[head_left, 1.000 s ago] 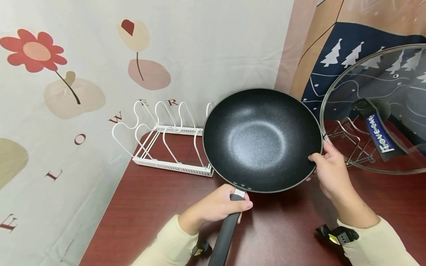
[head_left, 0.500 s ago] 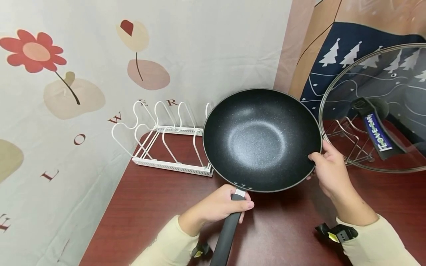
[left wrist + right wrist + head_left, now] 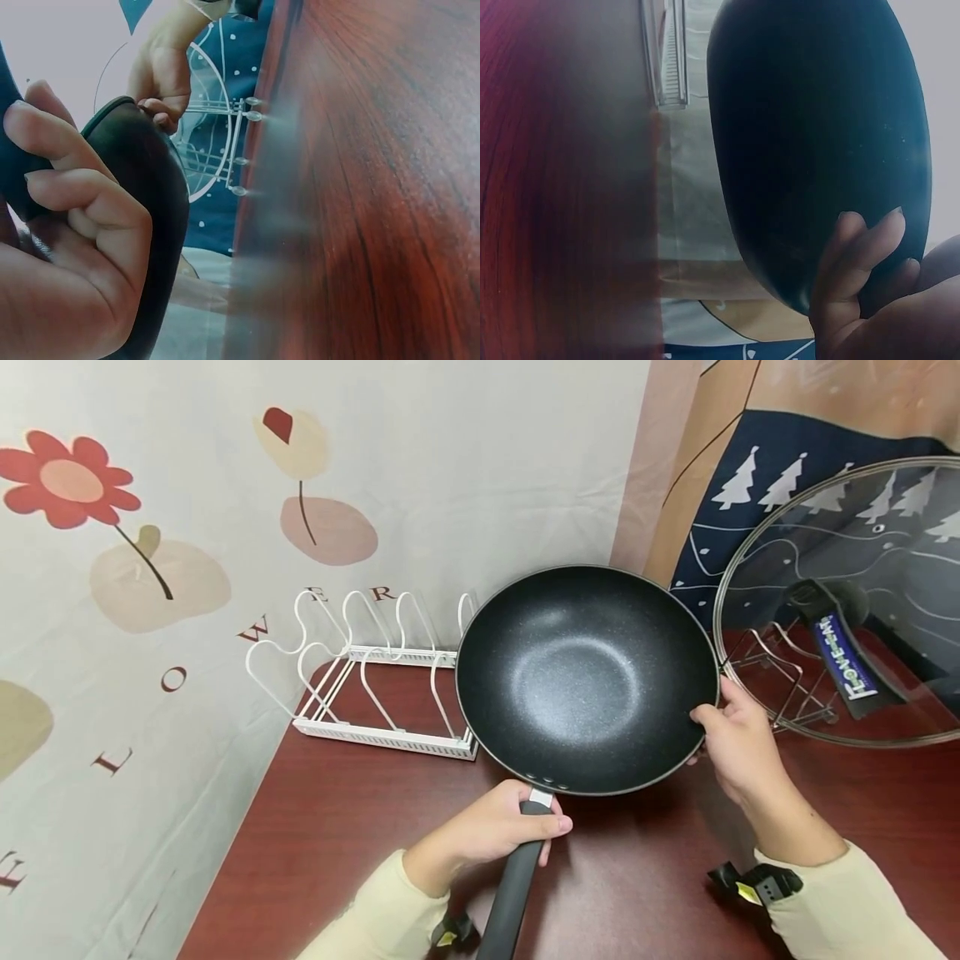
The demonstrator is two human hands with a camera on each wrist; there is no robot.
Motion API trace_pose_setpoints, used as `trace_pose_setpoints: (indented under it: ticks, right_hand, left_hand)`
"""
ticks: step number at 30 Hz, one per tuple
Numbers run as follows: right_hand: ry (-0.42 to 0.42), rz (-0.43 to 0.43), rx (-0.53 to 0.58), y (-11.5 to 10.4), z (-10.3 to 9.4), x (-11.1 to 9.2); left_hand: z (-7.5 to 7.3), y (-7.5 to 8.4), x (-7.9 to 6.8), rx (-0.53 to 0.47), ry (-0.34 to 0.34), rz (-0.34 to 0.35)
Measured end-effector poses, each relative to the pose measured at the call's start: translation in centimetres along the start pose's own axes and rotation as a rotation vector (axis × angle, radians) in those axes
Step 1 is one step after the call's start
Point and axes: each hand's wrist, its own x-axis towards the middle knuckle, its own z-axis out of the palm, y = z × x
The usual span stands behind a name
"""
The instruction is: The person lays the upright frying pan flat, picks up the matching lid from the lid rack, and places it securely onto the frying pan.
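A black wok (image 3: pixel 581 681) with a speckled inside is held tilted above the table, its inside facing me. My left hand (image 3: pixel 487 827) grips the dark grey handle (image 3: pixel 510 885) close to the rim, thumb across the top. On the opposite side, my right hand (image 3: pixel 738 739) pinches the wok's right rim, thumb inside. The right wrist view shows this hand's fingers (image 3: pixel 847 259) against the wok's outer wall (image 3: pixel 810 135). In the left wrist view the left fingers (image 3: pixel 67 150) curl round the handle, and the wok's underside (image 3: pixel 142 172) is apart from the table.
Left of the wok stands a white wire pan rack (image 3: pixel 386 739) on the dark red table (image 3: pixel 330 827). At the right a large glass lid (image 3: pixel 795 527) with a black handle leans upright in a small wire stand (image 3: pixel 787 681). A printed cloth (image 3: pixel 465 468) hangs behind.
Both hands keep their hold and the wok stays almost still in the head view. The background and racks shift slightly left, as the head camera turns a little.
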Motion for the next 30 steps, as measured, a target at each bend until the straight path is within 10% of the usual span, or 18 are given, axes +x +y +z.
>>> trace_pose_setpoints:
  ticks: [30]
  right_hand:
    - [-0.039,0.08,-0.044,0.7,-0.2,0.5]
  left_hand:
    - [-0.5,-1.2,0.8,0.07,-0.052,0.03]
